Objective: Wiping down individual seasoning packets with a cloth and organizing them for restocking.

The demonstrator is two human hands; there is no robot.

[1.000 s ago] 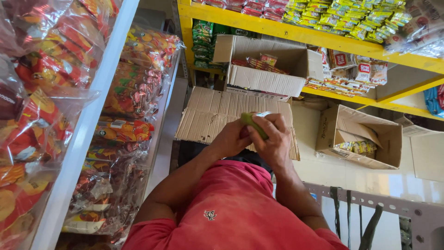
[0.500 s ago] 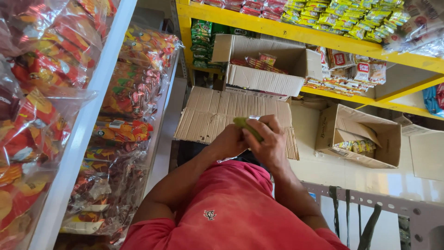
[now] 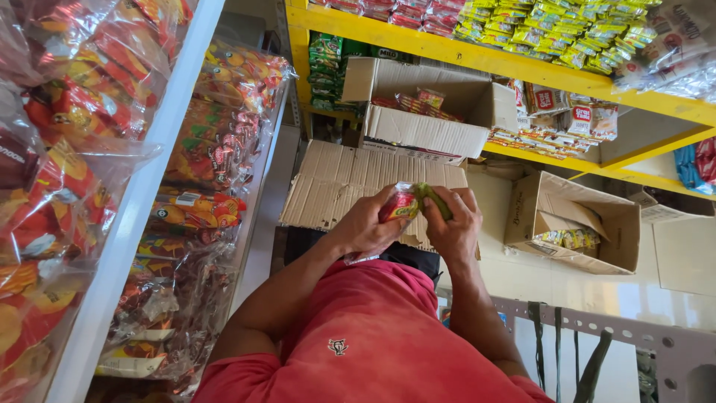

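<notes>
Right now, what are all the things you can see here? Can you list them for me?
small snack packets: a few, red and green, held between both hands
flattened cardboard: one, pale brown, under the hands
open box: one, brown, sachets inside, under the yellow shelf
second open box: one, brown, yellow packets inside, at right
yellow shelf: one, top, stacked with green-yellow sachets
bagged snacks: many, red and orange, on the white shelving at left
red shirt: one, bottom
left hand: grip on the packets
right hand: grip on the packets
</notes>
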